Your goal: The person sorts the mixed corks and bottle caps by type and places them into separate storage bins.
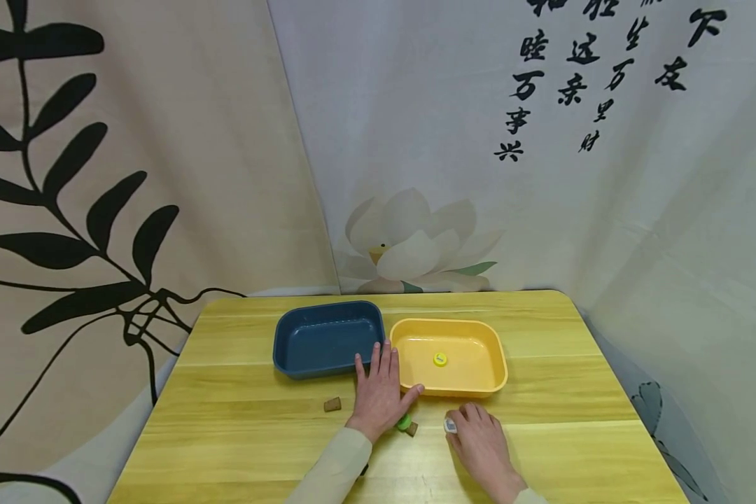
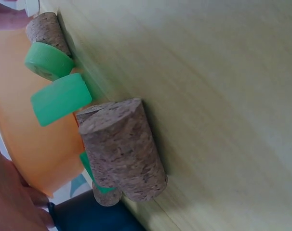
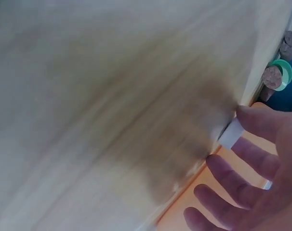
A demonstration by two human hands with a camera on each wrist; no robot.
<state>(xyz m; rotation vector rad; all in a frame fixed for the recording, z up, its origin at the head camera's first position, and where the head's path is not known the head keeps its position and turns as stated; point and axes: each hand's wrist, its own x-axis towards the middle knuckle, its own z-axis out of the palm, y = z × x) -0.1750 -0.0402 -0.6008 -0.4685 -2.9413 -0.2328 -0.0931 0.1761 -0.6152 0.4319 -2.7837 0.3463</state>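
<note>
My right hand [image 1: 481, 448] pinches a small white bottle cap [image 3: 231, 134] between thumb and forefinger, low over the table in front of the yellow tray [image 1: 453, 390]. My left hand [image 1: 381, 399] has its fingers straight and spread, with the fingertips at the adjoining rims of the blue tray [image 1: 327, 350] and the yellow tray; whether it presses on them I cannot tell. A green bottle cap [image 1: 404, 423] and a cork [image 1: 412, 429] lie beside the left hand, partly hidden by it. Inside the yellow tray lies a yellow bottle cap [image 1: 439, 359].
Another cork [image 1: 332, 404] lies on the wooden table [image 1: 239, 434], left of the left hand. In the left wrist view, several corks [image 2: 124, 149] and green caps [image 2: 61, 98] are grouped under that hand. A printed curtain [image 1: 214, 140] hangs behind the table.
</note>
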